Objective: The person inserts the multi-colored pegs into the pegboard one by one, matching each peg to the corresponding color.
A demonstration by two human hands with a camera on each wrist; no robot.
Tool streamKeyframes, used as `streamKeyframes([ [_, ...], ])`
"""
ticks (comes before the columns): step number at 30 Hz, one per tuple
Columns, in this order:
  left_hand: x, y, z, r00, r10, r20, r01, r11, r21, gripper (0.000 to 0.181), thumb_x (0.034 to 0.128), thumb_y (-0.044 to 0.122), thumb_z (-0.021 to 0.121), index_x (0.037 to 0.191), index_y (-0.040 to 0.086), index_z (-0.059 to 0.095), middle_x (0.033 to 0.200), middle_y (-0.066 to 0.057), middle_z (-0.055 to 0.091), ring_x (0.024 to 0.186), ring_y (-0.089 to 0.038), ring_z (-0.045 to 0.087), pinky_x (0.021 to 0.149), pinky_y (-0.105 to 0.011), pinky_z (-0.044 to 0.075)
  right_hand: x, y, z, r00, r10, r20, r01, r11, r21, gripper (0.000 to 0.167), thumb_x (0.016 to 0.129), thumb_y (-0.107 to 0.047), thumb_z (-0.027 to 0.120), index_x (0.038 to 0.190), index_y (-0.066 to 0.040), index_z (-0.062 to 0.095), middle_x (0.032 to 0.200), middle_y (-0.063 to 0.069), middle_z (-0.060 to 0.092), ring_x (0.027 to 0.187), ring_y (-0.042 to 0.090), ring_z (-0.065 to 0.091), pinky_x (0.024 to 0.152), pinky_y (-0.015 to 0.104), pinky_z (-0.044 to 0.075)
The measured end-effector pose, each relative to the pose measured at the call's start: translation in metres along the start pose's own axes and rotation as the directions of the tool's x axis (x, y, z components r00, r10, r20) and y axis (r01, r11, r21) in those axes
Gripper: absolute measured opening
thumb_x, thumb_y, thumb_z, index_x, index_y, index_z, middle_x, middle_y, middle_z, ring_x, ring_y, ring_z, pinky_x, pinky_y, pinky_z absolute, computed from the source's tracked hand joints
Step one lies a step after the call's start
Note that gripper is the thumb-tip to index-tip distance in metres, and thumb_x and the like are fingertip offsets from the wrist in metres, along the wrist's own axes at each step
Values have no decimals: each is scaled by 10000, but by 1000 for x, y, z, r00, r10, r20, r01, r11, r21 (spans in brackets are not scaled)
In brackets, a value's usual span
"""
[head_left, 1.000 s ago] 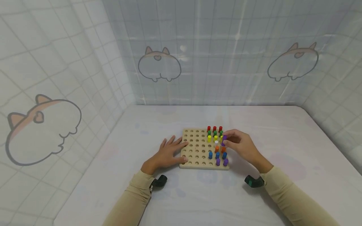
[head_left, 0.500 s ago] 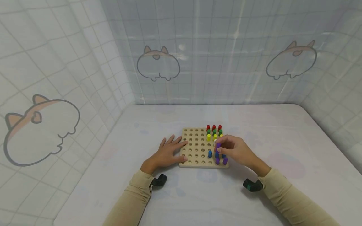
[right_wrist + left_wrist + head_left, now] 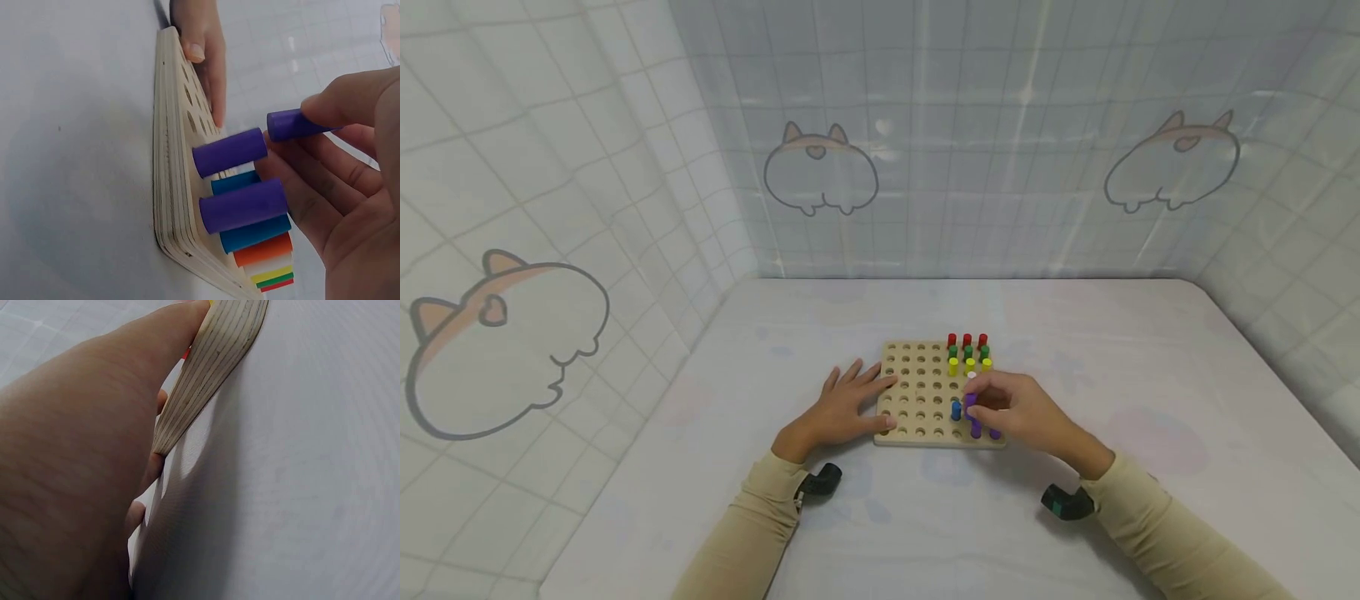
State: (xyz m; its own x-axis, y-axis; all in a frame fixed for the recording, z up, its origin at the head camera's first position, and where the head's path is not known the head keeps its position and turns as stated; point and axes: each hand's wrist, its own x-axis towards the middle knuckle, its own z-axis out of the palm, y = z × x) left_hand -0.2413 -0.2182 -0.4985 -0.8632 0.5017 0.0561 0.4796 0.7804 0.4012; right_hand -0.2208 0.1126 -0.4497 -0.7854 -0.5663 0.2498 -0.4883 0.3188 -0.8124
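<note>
A wooden pegboard (image 3: pixel 921 417) with rows of round holes lies flat on the table. My left hand (image 3: pixel 842 410) rests with spread fingers on its left edge; the left wrist view shows the board's layered side (image 3: pixel 209 375) beside that hand. My right hand (image 3: pixel 1022 412) pinches a purple peg (image 3: pixel 290 125) between thumb and fingers, above the board's near right part. Two purple pegs (image 3: pixel 244 206) stand in the front row. Behind them are blue pegs (image 3: pixel 956 410), then orange (image 3: pixel 262 250), white (image 3: pixel 972 377), yellow (image 3: pixel 953 367), green (image 3: pixel 968 353) and red pegs (image 3: pixel 967 340). My right hand partly hides the middle rows.
A white table cover (image 3: pixel 850 533) spreads around the board. Tiled-pattern curtains (image 3: pixel 985 167) with cartoon drawings stand at the back and sides. A black wrist device (image 3: pixel 1067 502) sits at each sleeve cuff.
My right hand has carried the purple peg from the board's right edge leftward and nearer, over the blue and purple rows. The left hand stays on the board.
</note>
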Motion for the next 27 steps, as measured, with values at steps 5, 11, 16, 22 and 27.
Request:
streamKeyframes([
  [5, -1, 1, -1, 1000, 6, 0, -6, 1000, 0, 786, 917, 709, 532, 1577, 322, 350, 1648, -37, 219, 1527, -343, 34, 1162, -629, -42, 0, 0, 6, 996, -84, 20, 85, 995, -53, 146, 919, -54, 731, 1061, -64, 697, 987, 17, 703, 887, 165, 704, 792, 308, 581],
  [11, -1, 1, -1, 1000, 8, -1, -8, 1000, 3, 783, 916, 710, 532, 1575, 326, 353, 1647, -35, 223, 1527, -346, 36, 1161, -631, -43, 0, 1, 12, 988, -144, 46, 148, 985, -87, 138, 909, -29, 736, 1033, -67, 689, 978, 15, 695, 881, 138, 703, 772, 299, 586],
  [16, 0, -1, 1, 1000, 6, -1, -6, 1000, 0, 790, 913, 724, 521, 1576, 330, 349, 1649, -25, 213, 1527, -340, 36, 1164, -626, -41, -1, 1, 16, 987, -151, 53, 159, 968, -194, 156, 894, -44, 758, 1036, -75, 702, 961, -55, 680, 866, 70, 682, 750, 268, 577],
  [22, 1, -1, 2, 1000, 6, -6, -6, 1000, -2, 792, 910, 728, 522, 1573, 326, 358, 1647, -31, 223, 1526, -346, 43, 1163, -630, -38, -2, -2, 17, 982, -162, 100, 187, 917, -353, 156, 882, -72, 771, 1021, -98, 705, 918, -115, 679, 829, 13, 648, 709, 254, 559],
  [27, 1, -2, 1, 1000, 1, -3, -1, 1000, 5, 801, 905, 738, 517, 1575, 332, 352, 1648, -26, 219, 1527, -338, 35, 1165, -625, -39, -1, -3, 19, 980, -158, 124, 197, 871, -450, 144, 889, -117, 772, 1019, -103, 712, 900, -126, 682, 791, -8, 606, 712, 240, 548],
])
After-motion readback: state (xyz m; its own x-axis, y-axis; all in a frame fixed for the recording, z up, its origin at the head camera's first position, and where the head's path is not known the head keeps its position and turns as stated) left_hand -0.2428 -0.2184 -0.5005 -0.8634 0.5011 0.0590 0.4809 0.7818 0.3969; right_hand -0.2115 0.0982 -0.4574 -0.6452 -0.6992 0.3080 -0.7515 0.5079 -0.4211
